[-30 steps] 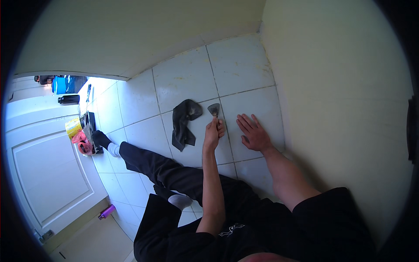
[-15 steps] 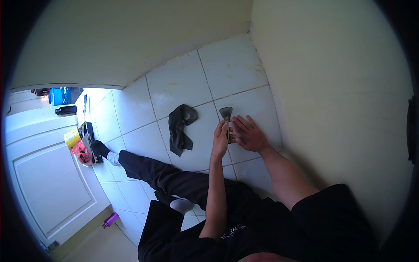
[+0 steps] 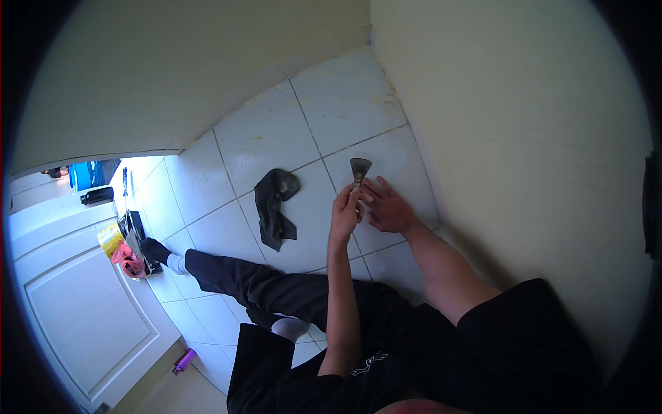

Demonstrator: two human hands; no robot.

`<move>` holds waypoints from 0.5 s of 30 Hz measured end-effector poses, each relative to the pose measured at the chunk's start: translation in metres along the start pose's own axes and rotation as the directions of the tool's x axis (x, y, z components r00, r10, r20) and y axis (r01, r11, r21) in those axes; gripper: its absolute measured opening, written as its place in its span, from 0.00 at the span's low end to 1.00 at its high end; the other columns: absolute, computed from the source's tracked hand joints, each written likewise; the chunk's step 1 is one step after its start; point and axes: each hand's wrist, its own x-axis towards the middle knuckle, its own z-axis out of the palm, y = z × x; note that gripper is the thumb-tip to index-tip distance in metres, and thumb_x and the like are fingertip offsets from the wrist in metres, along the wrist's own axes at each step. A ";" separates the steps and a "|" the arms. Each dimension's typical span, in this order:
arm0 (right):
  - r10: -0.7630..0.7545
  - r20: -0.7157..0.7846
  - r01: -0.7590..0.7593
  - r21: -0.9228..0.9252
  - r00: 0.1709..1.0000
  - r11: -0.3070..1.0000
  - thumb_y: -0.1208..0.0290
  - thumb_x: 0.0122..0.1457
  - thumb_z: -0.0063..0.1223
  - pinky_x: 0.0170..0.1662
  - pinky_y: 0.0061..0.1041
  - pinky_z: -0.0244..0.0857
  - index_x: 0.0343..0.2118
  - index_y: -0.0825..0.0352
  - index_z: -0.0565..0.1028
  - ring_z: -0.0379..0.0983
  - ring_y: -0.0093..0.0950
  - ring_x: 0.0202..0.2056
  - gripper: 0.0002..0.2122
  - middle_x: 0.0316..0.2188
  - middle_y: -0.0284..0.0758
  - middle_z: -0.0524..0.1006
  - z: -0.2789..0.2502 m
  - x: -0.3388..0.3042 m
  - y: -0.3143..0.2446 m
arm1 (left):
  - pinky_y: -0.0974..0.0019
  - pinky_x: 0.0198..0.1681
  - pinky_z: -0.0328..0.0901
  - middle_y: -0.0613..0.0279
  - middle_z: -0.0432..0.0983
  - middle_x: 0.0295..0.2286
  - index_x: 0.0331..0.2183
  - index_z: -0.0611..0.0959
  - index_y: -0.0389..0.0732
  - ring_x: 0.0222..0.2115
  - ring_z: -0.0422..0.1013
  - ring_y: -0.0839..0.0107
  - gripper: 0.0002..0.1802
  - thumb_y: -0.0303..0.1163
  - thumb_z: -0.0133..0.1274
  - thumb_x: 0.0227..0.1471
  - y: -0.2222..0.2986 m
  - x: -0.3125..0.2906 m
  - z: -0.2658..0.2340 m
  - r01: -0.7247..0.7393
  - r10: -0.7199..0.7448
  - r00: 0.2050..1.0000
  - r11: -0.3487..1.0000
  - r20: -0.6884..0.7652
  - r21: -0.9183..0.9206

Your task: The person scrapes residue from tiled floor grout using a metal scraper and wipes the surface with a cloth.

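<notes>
My left hand (image 3: 344,214) is closed around the handle of a scraper (image 3: 360,168). Its flared, flat blade points away from me, above the white tiles. Close by on the right, my right hand (image 3: 389,208) has its fingers apart, with the fingertips beside the scraper's handle. Whether those fingertips touch the handle or the left hand, I cannot tell. To the left of both hands, a crumpled dark grey cloth (image 3: 270,210) lies on the floor.
Walls meet at a corner ahead, and one wall (image 3: 510,159) runs close on my right. Yellowish marks streak the far tiles (image 3: 258,138). My outstretched leg (image 3: 241,269) crosses the floor leftward. Beyond are a pink bag (image 3: 127,262), a black bottle (image 3: 96,196), a white door (image 3: 96,303) and a purple bottle (image 3: 184,361).
The view has shifted a little. The scraper has turned slightly in my left hand, and the right hand's fingers have come away from the lower end of its handle.
</notes>
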 end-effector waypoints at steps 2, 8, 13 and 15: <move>0.005 0.008 -0.005 -0.012 1.000 1.000 0.63 0.53 0.57 0.72 0.47 0.42 0.63 0.67 0.63 0.50 0.33 0.70 0.34 0.67 0.39 0.60 -0.003 0.001 -0.002 | 0.78 0.16 0.50 0.74 0.69 0.23 0.45 0.78 0.40 0.16 0.55 0.87 0.14 0.37 0.42 0.69 -0.002 0.000 -0.005 0.041 -0.042 0.999 0.999 -0.031 -0.031; 0.011 0.014 -0.010 -0.050 1.000 0.999 0.61 0.54 0.54 0.72 0.47 0.41 0.66 0.66 0.60 0.50 0.32 0.70 0.35 0.68 0.38 0.58 -0.005 0.003 -0.004 | 0.78 0.16 0.42 0.79 0.52 0.18 0.40 0.78 0.42 0.15 0.47 0.88 0.16 0.41 0.40 0.70 -0.002 -0.002 -0.017 0.108 -0.111 0.992 0.993 -0.058 -0.047; -0.011 -0.007 0.011 -0.056 1.000 0.998 0.62 0.54 0.54 0.72 0.48 0.41 0.65 0.66 0.61 0.50 0.31 0.70 0.34 0.67 0.38 0.60 -0.001 0.002 -0.002 | 0.74 0.15 0.44 0.80 0.54 0.14 0.35 0.83 0.40 0.14 0.50 0.87 0.20 0.44 0.44 0.69 0.004 0.001 -0.018 0.068 -0.054 0.991 0.990 -0.121 0.121; 0.002 0.012 -0.001 -0.038 1.000 0.999 0.62 0.54 0.54 0.72 0.48 0.41 0.65 0.66 0.61 0.51 0.32 0.70 0.34 0.67 0.38 0.60 0.003 -0.002 0.002 | 0.69 0.18 0.55 0.71 0.67 0.12 0.30 0.88 0.42 0.13 0.60 0.79 0.23 0.51 0.51 0.63 0.017 0.001 -0.011 0.037 0.100 0.972 0.829 -0.214 0.558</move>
